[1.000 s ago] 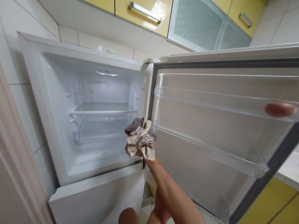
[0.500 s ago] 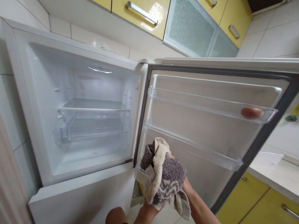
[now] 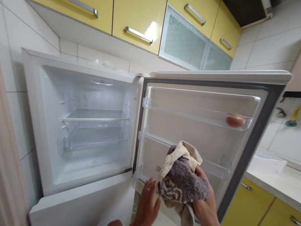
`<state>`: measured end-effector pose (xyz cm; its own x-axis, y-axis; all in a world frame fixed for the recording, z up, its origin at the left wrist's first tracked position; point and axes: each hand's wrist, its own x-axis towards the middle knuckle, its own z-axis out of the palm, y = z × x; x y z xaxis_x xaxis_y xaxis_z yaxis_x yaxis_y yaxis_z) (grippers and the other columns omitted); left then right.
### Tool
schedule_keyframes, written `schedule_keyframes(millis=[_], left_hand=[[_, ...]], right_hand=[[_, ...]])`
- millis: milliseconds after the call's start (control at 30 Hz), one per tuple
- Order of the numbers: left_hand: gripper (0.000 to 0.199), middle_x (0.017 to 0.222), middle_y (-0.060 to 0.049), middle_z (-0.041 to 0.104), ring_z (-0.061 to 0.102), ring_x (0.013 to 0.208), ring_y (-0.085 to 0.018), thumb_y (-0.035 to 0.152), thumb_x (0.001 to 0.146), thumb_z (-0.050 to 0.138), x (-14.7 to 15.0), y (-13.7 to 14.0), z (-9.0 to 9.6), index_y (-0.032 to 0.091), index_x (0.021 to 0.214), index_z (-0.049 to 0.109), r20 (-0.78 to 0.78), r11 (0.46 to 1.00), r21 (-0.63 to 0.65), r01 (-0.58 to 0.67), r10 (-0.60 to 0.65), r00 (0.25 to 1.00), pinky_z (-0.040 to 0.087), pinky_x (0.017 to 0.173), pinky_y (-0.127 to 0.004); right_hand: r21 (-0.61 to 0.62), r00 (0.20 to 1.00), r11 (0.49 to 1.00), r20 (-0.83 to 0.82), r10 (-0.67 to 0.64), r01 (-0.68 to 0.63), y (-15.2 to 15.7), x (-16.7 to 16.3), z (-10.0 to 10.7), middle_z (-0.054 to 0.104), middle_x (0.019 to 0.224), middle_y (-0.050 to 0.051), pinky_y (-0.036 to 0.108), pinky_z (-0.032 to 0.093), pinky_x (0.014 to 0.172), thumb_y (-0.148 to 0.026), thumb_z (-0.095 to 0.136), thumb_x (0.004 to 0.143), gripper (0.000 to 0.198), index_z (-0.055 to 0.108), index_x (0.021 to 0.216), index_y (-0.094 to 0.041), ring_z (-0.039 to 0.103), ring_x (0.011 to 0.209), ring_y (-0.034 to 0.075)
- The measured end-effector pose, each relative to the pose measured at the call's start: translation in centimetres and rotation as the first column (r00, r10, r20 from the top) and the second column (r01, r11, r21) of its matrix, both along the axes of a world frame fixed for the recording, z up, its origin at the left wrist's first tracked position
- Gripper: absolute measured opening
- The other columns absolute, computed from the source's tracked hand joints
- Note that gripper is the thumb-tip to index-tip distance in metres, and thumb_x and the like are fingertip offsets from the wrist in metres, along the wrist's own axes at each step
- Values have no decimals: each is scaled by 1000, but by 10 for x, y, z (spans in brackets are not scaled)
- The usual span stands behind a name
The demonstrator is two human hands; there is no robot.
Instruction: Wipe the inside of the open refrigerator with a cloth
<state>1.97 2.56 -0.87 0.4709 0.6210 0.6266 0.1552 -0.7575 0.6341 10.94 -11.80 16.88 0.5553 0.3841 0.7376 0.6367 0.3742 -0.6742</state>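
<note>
Our right hand [image 3: 205, 205] has its fingers clamped on a bunched towel [image 3: 183, 180], gripping it from its right side. We note the towel as grey-purple with a cream pattern and cream folds; one loose corner hangs below. It sits before the inner face of the swung-out fridge door [image 3: 180, 132], overlapping the middle door shelf [image 3: 153, 139] in our view. Whether it touches the door, we cannot tell.

Our left hand [image 3: 145, 208] is raised just beside the towel's lower left edge, fingers extended, thumb apart from them, a ring on one finger. Contact with the towel: cannot be judged.

Inside the fridge compartment [image 3: 81, 172], to the left, we record a glass shelf [image 3: 98, 114] above a clear drawer [image 3: 94, 141]. A reddish-brown rounded item [image 3: 235, 120] lies near the right end of the upper door shelf [image 3: 179, 114]. Yellow wall cabinets [image 3: 139, 12] run overhead; at far right, a whitish box [image 3: 268, 162] stands on the surface [image 3: 290, 181].
</note>
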Motion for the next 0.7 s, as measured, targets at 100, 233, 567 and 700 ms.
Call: schedule_keyframes(millis=[100, 233, 567, 700], left_hand=[[42, 136, -18, 63, 59, 130, -32, 39, 96, 48, -28, -21, 2, 21, 132, 57, 307, 960, -275, -53, 140, 941, 48, 112, -55], [54, 137, -18, 61, 60, 127, -35, 50, 86, 64, -63, -60, 25, 26, 134, 54, 542, 868, -441, 227, 57, 838, 52, 108, -54], [86, 136, -13, 64, 50, 140, -36, 76, 69, 70, -73, -64, 98, 25, 138, 60, 625, 707, -489, 511, -125, 771, 44, 117, -50], [74, 130, -11, 69, 58, 133, -35, 78, 76, 61, -89, -40, 119, 26, 129, 66, 750, 553, -593, 585, 113, 652, 54, 107, -51]], right_hand=[[100, 987, 987, 86, -138, 129, 9, -7, -1, 71, 118, 10, 31, 58, 89, -30, 70, 77, 47, 65, 123, -20, 69, 105, 23], [188, 953, 958, 173, -248, 215, 26, -23, 5, 65, 116, 10, 35, 56, 90, -25, 62, 80, 41, 60, 122, -21, 65, 104, 23], [182, 607, 983, 780, -151, 11, 41, -80, 30, 49, 144, 14, 44, 51, 108, -16, 56, 86, 54, 54, 140, -25, 49, 135, 30], [44, 456, 998, 890, -18, -46, 40, -90, 39, 59, 135, 17, 43, 50, 113, -11, 55, 87, 50, 57, 136, -18, 44, 142, 27]])
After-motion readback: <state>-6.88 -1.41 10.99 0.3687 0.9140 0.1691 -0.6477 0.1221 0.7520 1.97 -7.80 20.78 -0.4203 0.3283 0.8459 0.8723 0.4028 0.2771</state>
